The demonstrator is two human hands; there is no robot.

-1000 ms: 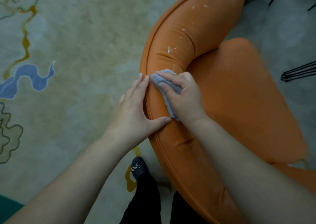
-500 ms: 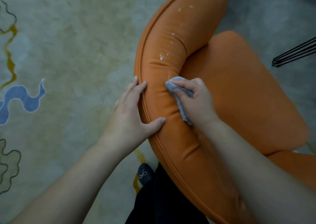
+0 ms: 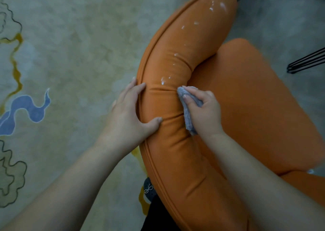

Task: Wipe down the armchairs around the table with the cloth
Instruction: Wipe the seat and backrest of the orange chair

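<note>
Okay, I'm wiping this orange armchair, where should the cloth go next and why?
Probably slide the cloth in your right hand up along the backrest: white splatters sit just above it, with more farther up, while your left hand steadies the outer edge.

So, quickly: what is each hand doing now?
Left hand: open, gripping the armchair backrest.
Right hand: holding the grey cloth.

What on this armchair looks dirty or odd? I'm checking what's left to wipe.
White splatters dot the orange armchair's curved backrest, trailing down to just above the cloth in the right hand. The left hand steadies the outer edge.
</note>
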